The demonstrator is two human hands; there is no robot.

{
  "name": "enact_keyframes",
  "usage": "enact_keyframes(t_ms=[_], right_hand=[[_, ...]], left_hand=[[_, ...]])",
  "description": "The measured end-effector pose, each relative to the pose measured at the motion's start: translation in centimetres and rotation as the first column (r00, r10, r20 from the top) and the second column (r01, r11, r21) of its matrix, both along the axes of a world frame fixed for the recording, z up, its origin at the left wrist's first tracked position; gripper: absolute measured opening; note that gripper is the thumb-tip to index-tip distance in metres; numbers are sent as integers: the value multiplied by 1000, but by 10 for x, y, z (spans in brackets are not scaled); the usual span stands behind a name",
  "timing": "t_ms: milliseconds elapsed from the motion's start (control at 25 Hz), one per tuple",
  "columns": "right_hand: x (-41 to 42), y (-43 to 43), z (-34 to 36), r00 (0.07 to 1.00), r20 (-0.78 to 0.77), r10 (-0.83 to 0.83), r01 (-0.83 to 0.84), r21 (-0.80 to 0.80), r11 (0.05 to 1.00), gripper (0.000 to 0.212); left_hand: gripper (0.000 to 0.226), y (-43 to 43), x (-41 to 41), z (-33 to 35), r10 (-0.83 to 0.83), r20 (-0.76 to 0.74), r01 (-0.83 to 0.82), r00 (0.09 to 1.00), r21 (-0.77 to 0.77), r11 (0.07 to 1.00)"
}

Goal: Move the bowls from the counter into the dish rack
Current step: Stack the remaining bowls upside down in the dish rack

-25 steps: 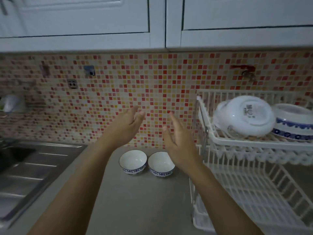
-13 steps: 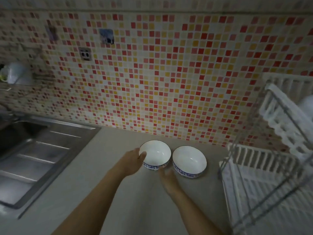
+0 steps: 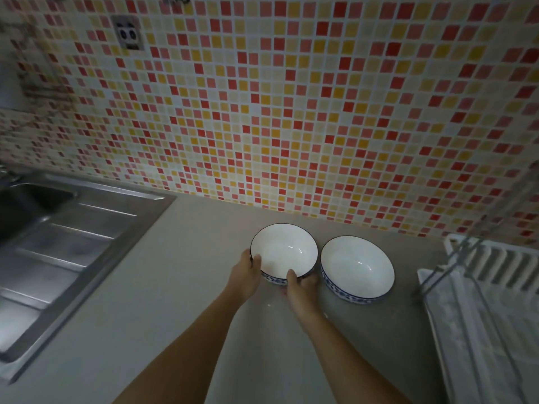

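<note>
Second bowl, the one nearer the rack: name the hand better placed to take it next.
Right. The right hand sits beside the second bowl and nearer the dish rack; the left hand is across the first bowl, which both hands grip.

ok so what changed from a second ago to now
Both hands came down from mid-air: left hand and right hand now grip the left bowl at its near rim. The right bowl stayed beside it on the counter, untouched.
</note>
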State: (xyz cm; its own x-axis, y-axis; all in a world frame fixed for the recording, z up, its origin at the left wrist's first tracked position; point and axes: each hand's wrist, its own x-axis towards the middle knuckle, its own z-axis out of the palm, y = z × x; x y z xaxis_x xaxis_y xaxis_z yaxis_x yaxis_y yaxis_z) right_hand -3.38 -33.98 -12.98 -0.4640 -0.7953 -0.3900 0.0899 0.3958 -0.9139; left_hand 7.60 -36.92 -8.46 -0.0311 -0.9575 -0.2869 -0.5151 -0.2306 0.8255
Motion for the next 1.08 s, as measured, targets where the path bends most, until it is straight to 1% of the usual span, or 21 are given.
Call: enact_keyframes(t_ms=[40, 160, 200, 280, 360, 400, 480, 560, 640, 680, 720, 800, 880, 960, 1040, 1080], right_hand=[[-1, -6, -7, 1000, 19, 14, -15, 44, 999, 61], [4, -1, 7, 996, 45, 82, -88, 166, 982, 30], [5, 1, 10, 995, 48, 85, -92, 183, 979, 27], [6, 7, 12, 994, 87, 72, -85, 151, 985, 29], [9, 16, 19, 983, 145, 110, -122, 79, 989, 30], [11, 21, 23, 976, 159, 150, -157, 32, 987, 35], [14, 37, 47, 959, 139, 246, -239, -67, 969, 50], [12, 51, 90, 935, 19, 355, -348, -153, 925, 59], [8, 63, 139, 892, -157, 423, -449, -226, 864, 63], [7, 70, 163, 880, -226, 417, -467, -263, 844, 62], [5, 76, 186, 875, -280, 395, -472, -305, 827, 61], [0, 87, 229, 886, -356, 298, -429, -385, 817, 58], [-10, 96, 267, 907, -368, 204, -362, -435, 824, 51], [-22, 111, 301, 912, -385, 142, -328, -475, 817, 43], [-38, 134, 330, 897, -434, 77, -322, -525, 788, 36], [-47, 146, 342, 888, -458, 49, -332, -562, 758, 32]], left_hand=[[38, -1, 0, -3, 2, 10, -2, 1000, -5, 1000], [37, 4, 9, -11, 5, 33, -5, 999, 16, 1000], [37, 4, 13, -11, 13, 11, -13, 1000, 26, 1000], [37, 0, 25, -1, 77, -101, -69, 992, 81, 994], [38, -1, 40, 18, 146, -187, -114, 971, 171, 979], [40, 0, 48, 30, 132, -180, -96, 975, 197, 976], [46, 6, 65, 58, 27, -124, 0, 992, 211, 977], [49, 13, 78, 93, -103, -112, 121, 988, 176, 977], [38, 22, 84, 133, -181, -157, 195, 971, 81, 977], [31, 30, 85, 153, -199, -172, 202, 965, 4, 979], [28, 38, 84, 172, -210, -187, 196, 960, -89, 976], [25, 54, 79, 206, -214, -216, 146, 953, -295, 944], [23, 69, 67, 234, -229, -221, 100, 948, -477, 873], [23, 84, 51, 256, -251, -218, 67, 943, -614, 786], [17, 100, 32, 281, -304, -227, 54, 925, -713, 699], [15, 107, 22, 294, -336, -220, 62, 916, -749, 660]])
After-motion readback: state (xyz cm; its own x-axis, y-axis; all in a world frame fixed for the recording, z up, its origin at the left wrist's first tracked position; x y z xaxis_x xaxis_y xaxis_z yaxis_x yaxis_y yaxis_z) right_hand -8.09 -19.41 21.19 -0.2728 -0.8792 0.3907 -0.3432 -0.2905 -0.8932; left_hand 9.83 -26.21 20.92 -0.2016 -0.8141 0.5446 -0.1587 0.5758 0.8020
